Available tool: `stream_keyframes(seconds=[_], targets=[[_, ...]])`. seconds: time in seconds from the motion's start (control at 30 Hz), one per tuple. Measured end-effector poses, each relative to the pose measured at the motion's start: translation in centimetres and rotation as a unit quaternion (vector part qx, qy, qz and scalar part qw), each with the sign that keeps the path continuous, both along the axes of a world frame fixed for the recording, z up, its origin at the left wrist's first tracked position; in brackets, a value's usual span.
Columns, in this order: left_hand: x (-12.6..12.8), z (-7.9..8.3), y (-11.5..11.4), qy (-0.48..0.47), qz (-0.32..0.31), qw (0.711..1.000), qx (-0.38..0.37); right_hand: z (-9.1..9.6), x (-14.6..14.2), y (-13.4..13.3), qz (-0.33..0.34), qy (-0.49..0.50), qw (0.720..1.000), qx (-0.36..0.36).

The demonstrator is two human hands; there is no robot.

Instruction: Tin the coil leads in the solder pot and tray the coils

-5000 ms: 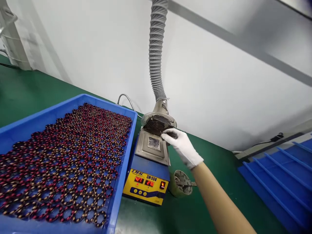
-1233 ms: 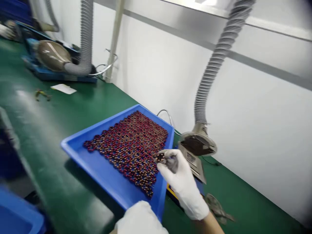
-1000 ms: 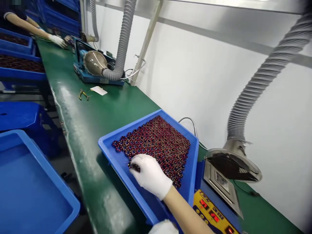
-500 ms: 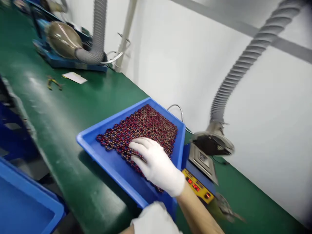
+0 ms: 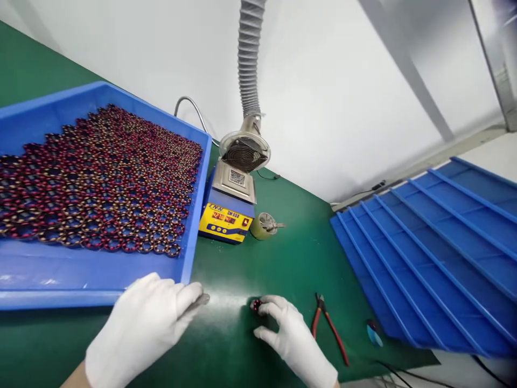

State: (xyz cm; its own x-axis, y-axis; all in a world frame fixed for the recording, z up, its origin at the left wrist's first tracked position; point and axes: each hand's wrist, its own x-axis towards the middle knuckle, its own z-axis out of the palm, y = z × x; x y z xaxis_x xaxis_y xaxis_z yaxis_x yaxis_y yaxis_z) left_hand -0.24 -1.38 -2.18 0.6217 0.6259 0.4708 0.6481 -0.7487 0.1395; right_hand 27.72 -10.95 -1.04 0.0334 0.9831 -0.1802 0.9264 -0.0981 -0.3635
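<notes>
My right hand (image 5: pixel 293 337), in a white glove, is low at centre right. Its fingertips touch a small dark ring coil with red wire (image 5: pixel 255 305) over the green bench, and the thumb stands apart from the coil. My left hand (image 5: pixel 147 326), also gloved, is at the front edge of the blue tray (image 5: pixel 91 298). Its thumb and index finger press together at greyish tips; whether anything thin is between them, I cannot make out. Rows of wire-wound ring coils (image 5: pixel 109 188), red and copper coloured, fill much of the tray.
Behind my hands stands a yellow-fronted solder pot (image 5: pixel 224 221) with a lit display, under a grey extraction hose (image 5: pixel 249 64). A small round pot (image 5: pixel 264 226) is beside it. Red-handled cutters (image 5: pixel 327 328) lie at right, near a tilted blue ribbed tray (image 5: pixel 428 258).
The view has swung right. My right hand has left the coils in the tray and is now at a single coil over the bench. My left hand has come fully into view.
</notes>
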Motion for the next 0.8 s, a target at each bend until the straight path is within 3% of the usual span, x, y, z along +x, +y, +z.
stream_keyframes(seconds=[0.1, 0.17, 0.23, 0.3, 0.37, 0.43, 0.5, 0.57, 0.67, 0.8], targets=[[0.1, 0.2, 0.0, 0.042, 0.014, 0.998, -0.053, -2.4, 0.0, -0.5, -0.067, 0.084, 0.993, 0.045], [0.3, 1.1, 0.4, 0.068, 0.027, 0.989, -0.130, -2.5, -0.2, 0.6, -0.091, 0.118, 0.987, 0.065], [0.6, 2.8, 1.2, 0.082, 0.036, 0.972, -0.215, -0.9, -0.5, 2.6, -0.100, 0.171, 0.977, 0.078], [1.2, 5.2, 2.1, 0.070, 0.048, 0.967, -0.240, 2.3, -1.1, 5.1, -0.101, 0.302, 0.941, 0.115], [2.0, 8.1, 2.8, 0.020, 0.057, 0.981, -0.185, 6.4, -2.3, 7.4, -0.063, 0.445, 0.877, 0.170], [3.1, 10.7, 3.0, -0.075, 0.039, 0.993, -0.085, 10.1, -3.8, 9.0, -0.026, 0.503, 0.834, 0.224], [4.5, 12.6, 3.1, -0.164, 0.001, 0.986, -0.010, 12.5, -5.5, 9.9, 0.002, 0.542, 0.795, 0.272], [5.8, 13.5, 3.2, -0.223, -0.003, 0.974, 0.035, 13.2, -6.8, 10.6, 0.021, 0.587, 0.752, 0.299], [7.4, 13.4, 4.0, -0.292, 0.018, 0.949, 0.117, 12.4, -8.0, 11.9, 0.037, 0.650, 0.696, 0.303], [8.2, 12.6, 5.2, -0.321, 0.029, 0.923, 0.212, 11.2, -8.3, 13.4, 0.043, 0.635, 0.686, 0.354]])
